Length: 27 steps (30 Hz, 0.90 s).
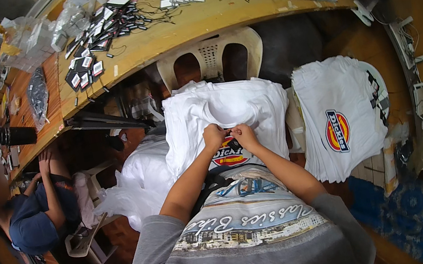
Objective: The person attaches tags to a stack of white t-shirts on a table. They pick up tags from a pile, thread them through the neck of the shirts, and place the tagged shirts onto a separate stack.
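A thick stack of white T-shirts (178, 129) lies in front of me, the top one with its round neckline toward the far side and a red, yellow and black print (230, 156) on its chest. My left hand (213, 136) and my right hand (245, 136) meet just below the neckline, fingers pinched close together. Between and under them shows a small black thing (233, 144), partly hidden by the fingers; it may be a hang tag, but I cannot tell its kind. Both hands are closed.
Black hang tags (99, 37) with cords are heaped on the wooden table (154, 42) beyond. A plastic chair (208, 56) stands at its edge. Another pile of printed white T-shirts (336, 108) is at right, white plastic bags (144, 177) at left. Another person (33, 218) sits far left.
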### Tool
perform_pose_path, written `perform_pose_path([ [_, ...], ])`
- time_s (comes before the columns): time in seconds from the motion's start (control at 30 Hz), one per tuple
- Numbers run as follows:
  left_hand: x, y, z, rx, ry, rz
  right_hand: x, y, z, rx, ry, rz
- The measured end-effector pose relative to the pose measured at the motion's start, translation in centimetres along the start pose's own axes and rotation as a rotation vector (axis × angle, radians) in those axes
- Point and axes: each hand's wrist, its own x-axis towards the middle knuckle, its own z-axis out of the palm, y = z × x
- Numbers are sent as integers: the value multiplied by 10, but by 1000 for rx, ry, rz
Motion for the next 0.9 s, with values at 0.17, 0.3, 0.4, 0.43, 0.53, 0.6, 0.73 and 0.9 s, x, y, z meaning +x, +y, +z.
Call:
perform_pose_path([
  [0.17,0,1,11,75,150,140,0,-5,-3,19,-22,33],
  [0.3,-3,12,-2,-60,7,20,7,7,2,256,-62,206],
  [0.4,3,3,-1,-93,-46,-64,4,-2,2,385,-88,344],
  [0.43,7,-4,4,-209,-86,-120,4,-5,1,373,-97,383],
  [0.53,13,-15,13,-513,-160,-215,5,-1,3,488,-49,423],
  [0.6,17,-27,24,-552,-150,-162,5,9,8,460,-5,396],
  [0.73,9,-18,14,-446,18,40,4,-9,2,523,-16,525],
  [0.9,3,-10,10,-323,50,81,3,-19,-2,498,2,432],
])
